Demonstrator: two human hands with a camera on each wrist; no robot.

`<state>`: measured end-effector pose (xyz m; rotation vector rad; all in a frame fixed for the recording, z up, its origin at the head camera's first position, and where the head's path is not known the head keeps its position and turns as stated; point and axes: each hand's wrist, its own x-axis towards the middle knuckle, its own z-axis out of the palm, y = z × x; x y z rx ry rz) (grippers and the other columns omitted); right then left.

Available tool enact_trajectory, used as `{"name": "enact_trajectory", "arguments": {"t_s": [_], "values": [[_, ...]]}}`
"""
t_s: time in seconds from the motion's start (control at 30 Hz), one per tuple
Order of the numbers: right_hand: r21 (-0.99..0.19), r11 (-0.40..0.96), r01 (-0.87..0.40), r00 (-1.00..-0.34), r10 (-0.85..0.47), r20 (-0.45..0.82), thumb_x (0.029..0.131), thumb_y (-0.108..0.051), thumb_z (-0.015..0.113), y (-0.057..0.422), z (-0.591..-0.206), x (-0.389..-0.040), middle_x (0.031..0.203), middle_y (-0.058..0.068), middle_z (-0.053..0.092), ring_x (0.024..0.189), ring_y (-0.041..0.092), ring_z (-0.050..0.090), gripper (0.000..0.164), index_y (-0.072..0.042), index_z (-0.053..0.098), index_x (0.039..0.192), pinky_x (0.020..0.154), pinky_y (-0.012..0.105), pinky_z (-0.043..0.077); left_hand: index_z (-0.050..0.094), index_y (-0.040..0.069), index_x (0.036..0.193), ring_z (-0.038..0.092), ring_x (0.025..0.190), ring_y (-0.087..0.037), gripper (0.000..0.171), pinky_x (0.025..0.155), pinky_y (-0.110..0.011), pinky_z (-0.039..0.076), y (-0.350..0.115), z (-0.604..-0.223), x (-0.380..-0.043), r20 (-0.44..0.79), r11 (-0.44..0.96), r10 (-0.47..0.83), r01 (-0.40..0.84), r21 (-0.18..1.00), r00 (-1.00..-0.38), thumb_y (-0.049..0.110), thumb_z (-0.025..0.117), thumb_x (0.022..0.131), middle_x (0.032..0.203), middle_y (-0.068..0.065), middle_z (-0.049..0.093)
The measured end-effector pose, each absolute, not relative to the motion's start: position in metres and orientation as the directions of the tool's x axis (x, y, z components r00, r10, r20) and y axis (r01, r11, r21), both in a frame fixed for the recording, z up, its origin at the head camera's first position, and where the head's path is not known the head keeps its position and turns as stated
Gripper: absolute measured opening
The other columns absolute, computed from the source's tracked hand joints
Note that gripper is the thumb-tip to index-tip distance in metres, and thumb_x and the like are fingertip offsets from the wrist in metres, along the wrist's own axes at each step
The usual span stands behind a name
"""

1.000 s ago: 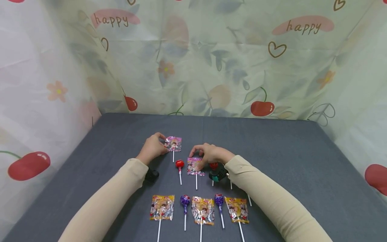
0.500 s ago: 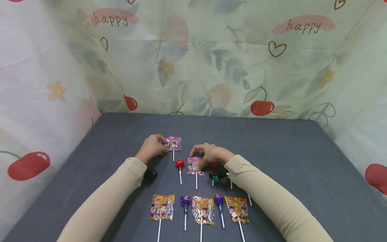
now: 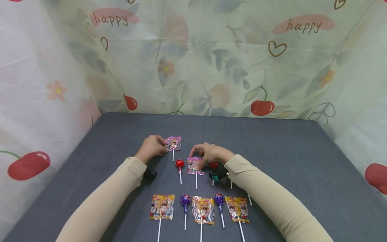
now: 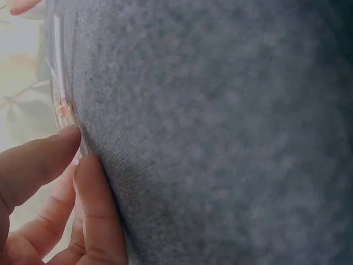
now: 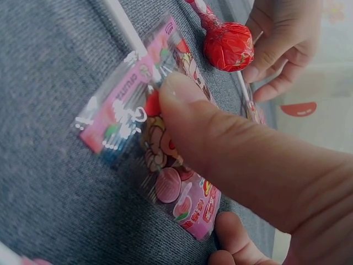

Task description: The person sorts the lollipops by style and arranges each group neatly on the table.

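Observation:
At the back of the layout, my left hand [image 3: 152, 148] pinches the left edge of a flat lollipop in a pink wrapper [image 3: 174, 144]. Its thumb and fingertip meet at the packet's edge in the left wrist view, where part of the white stick [image 4: 59, 55] also shows. Nearer and to the right, my right hand [image 3: 213, 154] holds a second pink-wrapped lollipop [image 5: 160, 138] against the cloth. The thumb lies on its face and curled fingertips are at its far edge. Between the two packets lies a round red lollipop [image 3: 179, 164], apart from both hands in the head view.
Another red lollipop [image 3: 214, 165] and further white sticks are partly hidden under the right hand and forearm. A nearer row alternates yellow-wrapped flat lollipops [image 3: 162, 205] with purple round lollipops [image 3: 185, 200]. The grey tabletop [image 3: 272, 144] ends at a printed curtain [image 3: 199, 67].
The left hand and its pink-wrapped lollipop have shifted very slightly. The right hand keeps its place on the other pink-wrapped one.

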<state>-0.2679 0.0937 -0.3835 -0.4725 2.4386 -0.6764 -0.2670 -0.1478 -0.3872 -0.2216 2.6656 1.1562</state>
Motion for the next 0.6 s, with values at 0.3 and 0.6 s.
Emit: {"name": "enact_trajectory", "arguments": {"t_s": [0.3,0.6], "values": [[-0.564,0.809,-0.165,-0.786,-0.454,-0.42,0.075,-0.022,0.084,0.0931,-0.3835,-0.2677,0.124,0.01,0.048,0.109,0.029,0.043,0.042,-0.032,0.064,0.111,0.085,0.041,0.044,0.064,0.002,0.107,0.056,0.07,-0.013,0.029,0.061,-0.022,0.054,-0.1523,-0.3918,-0.2738,-0.331,0.565,-0.031,-0.29,0.772,-0.943,0.001,0.076,0.08,0.094,-0.009,0.058],[-0.561,0.81,-0.172,-0.785,-0.456,-0.419,0.076,-0.019,0.084,0.0924,-0.3827,-0.2679,0.123,0.011,0.05,0.108,0.029,0.043,0.042,-0.032,0.064,0.11,0.08,0.039,0.045,0.064,0.004,0.106,0.056,0.072,-0.017,0.028,0.059,-0.022,0.053,-0.1499,-0.3895,-0.2776,-0.368,0.597,-0.063,-0.331,0.731,-0.927,-0.001,0.075,0.081,0.099,-0.012,0.057]]}}
